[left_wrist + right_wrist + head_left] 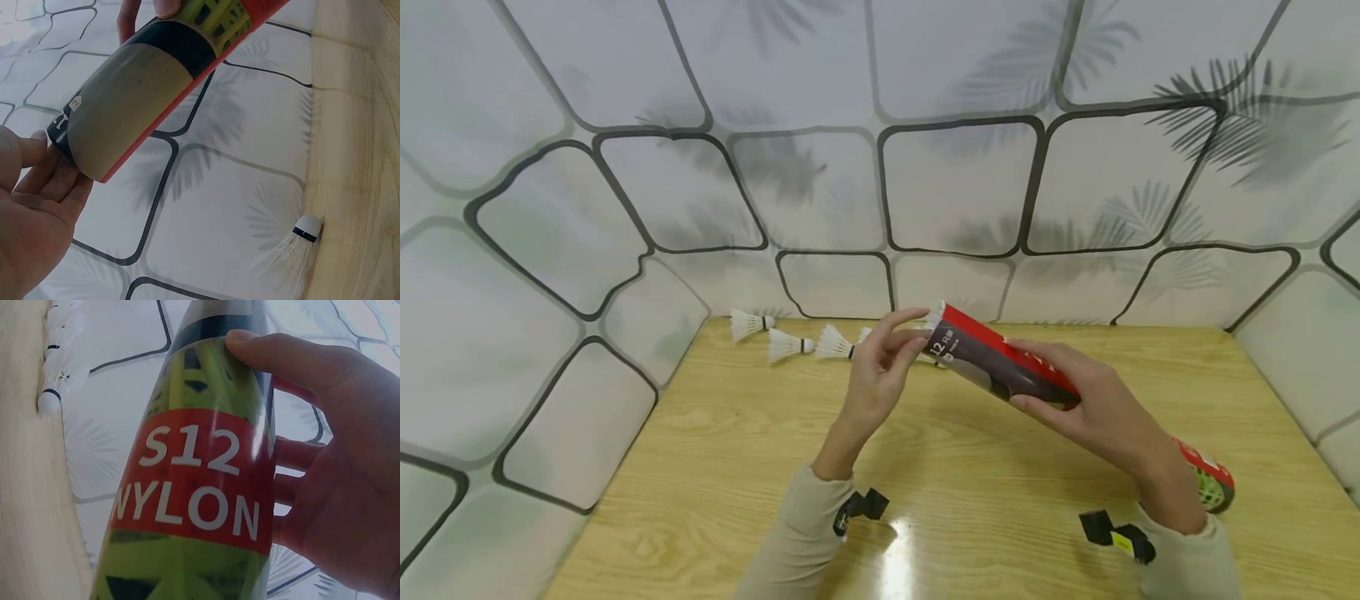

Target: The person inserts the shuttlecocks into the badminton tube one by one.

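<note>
My right hand [1101, 404] grips a red and dark shuttlecock tube [992, 358] round its body, holding it tilted above the table. In the right wrist view, the tube's label [187, 475] reads "S12 NYLON", with the thumb lying along its side. My left hand [880, 367] is at the tube's far-left end, thumb and fingers bent close together. White feathers of a shuttlecock [935, 317] show at that end, between the fingertips and the rim. From the left wrist, the left hand [37, 206] has its fingertips right at the tube's end, which hides what they pinch.
Several white shuttlecocks, among them one at the left end [747, 325] and its neighbour [788, 345], lie in a row along the table's back edge. A second tube [1208, 475], red and green, lies by my right wrist. Patterned cloth [955, 183] stands behind the wooden table [722, 467].
</note>
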{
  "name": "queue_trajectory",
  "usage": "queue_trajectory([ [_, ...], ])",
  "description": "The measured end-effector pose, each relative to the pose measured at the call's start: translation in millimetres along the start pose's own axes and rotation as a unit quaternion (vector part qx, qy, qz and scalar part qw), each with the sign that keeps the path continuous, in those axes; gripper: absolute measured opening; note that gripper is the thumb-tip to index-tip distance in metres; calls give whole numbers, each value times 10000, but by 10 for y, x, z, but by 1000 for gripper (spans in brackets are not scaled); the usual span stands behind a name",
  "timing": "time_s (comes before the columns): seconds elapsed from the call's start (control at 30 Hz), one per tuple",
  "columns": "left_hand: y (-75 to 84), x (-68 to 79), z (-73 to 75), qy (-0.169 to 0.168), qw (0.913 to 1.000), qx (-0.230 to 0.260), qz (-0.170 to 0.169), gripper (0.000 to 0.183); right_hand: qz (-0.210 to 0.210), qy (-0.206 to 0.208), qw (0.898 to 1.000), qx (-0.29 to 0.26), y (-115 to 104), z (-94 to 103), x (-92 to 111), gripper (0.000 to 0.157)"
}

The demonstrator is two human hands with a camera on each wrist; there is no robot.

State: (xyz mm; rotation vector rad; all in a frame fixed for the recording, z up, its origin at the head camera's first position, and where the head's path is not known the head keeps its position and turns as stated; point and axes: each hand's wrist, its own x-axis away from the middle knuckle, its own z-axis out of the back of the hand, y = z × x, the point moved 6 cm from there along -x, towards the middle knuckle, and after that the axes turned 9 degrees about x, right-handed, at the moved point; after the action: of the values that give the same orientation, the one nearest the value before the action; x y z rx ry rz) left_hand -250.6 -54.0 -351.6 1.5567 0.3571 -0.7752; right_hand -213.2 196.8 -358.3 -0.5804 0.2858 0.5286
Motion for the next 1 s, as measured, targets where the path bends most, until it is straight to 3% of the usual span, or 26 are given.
queue_trajectory([
  [0.2, -16, -18, 57, 222, 9987, 419, -183, 30, -279, 179, 9994, -3, 80, 112, 25, 72],
  [0.37, -180, -8, 131, 380, 9991, 156, -109, 27, -227, 484, 9985, 83, 115, 209, 59, 78],
  [0.63, -669, 108, 145, 225, 9938, -566, 933, 29, -214, 922, 9954, 134, 163, 328, 132, 84],
  [0.87, -957, 103, 213, 547, 9800, -1386, 1316, 33, -361, 1121, 9927, 257, 230, 431, 153, 84],
  [1.0, -1094, 83, 227, 537, 9729, -1652, 1524, 32, -380, 1187, 9918, 289, 250, 471, 168, 84],
])
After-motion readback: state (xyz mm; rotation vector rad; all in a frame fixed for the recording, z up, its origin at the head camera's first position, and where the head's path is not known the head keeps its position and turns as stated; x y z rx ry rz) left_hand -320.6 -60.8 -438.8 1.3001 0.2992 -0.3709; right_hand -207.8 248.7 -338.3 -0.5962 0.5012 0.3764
